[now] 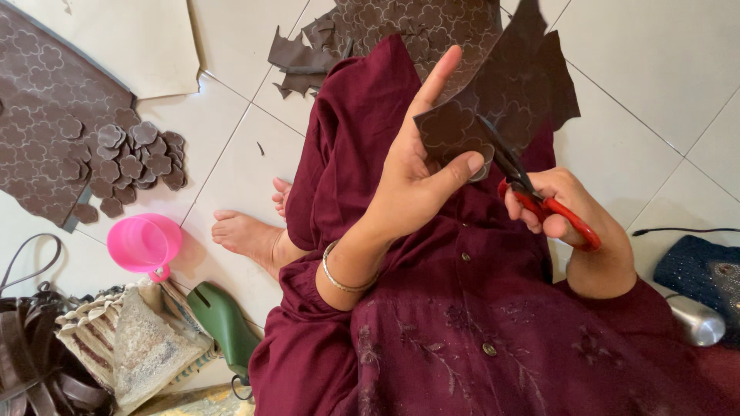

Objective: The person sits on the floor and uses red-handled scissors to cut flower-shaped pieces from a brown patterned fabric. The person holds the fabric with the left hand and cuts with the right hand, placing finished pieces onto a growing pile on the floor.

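Observation:
My left hand pinches a dark brown embossed leather piece between thumb and fingers, holding it up over my lap. My right hand grips red-handled scissors, whose dark blades are set into the lower edge of the leather piece, next to my left thumb. I sit on a white tiled floor in a maroon garment, and a thin bangle circles my left wrist.
A pile of cut brown flower shapes lies on the floor by a large embossed sheet. A pink cup, a green shoe form, leather scraps, brown straps and a dark beaded pouch surround me.

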